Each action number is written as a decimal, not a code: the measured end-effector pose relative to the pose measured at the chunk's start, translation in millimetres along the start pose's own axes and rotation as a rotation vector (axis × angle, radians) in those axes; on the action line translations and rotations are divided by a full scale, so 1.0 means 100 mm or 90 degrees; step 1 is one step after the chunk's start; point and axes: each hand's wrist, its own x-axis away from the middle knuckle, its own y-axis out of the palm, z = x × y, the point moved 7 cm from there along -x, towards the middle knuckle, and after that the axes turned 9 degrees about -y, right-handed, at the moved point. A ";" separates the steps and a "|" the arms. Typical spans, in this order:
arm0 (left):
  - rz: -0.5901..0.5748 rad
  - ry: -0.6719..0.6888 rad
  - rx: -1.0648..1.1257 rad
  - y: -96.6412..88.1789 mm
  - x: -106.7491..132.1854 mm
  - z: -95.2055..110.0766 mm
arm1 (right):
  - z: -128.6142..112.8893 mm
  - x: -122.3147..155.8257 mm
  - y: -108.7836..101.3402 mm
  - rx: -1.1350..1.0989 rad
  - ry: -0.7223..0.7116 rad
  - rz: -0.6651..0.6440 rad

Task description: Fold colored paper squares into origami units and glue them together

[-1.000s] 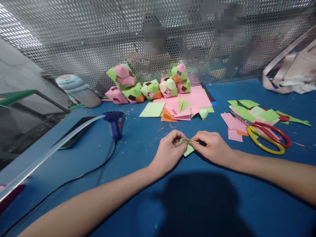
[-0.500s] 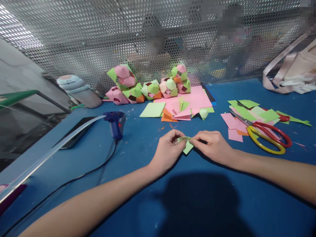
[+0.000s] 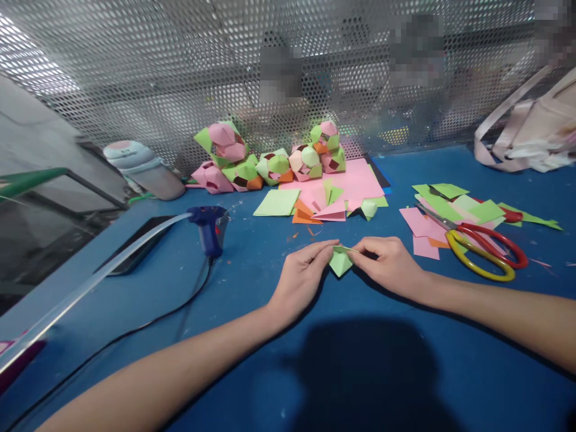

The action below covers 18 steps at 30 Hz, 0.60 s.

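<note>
A small piece of folded light green paper is held just above the blue table, its point facing me. My left hand pinches its left corner between thumb and fingers. On the other side, my right hand grips the right corner the same way. Creases run from the middle of the paper, and its upper edge stands partly raised. Beyond my hands lie a folded pale green piece, folded pink paper and orange paper.
Paper balls are stacked by the perforated metal screen. A glue gun with a long glue stick and cord stands left. Scissors lie on paper scraps at right. A tumbler and a bag sit farther back.
My left thumb and fingers have shifted from over the paper to its left corner, uncovering its creased middle. My right hand keeps its hold. The view has shifted slightly.
</note>
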 end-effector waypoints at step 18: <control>-0.023 0.062 -0.042 0.05 0.01 0.03 | -0.07 0.00 0.03 0.022 -0.060 -0.043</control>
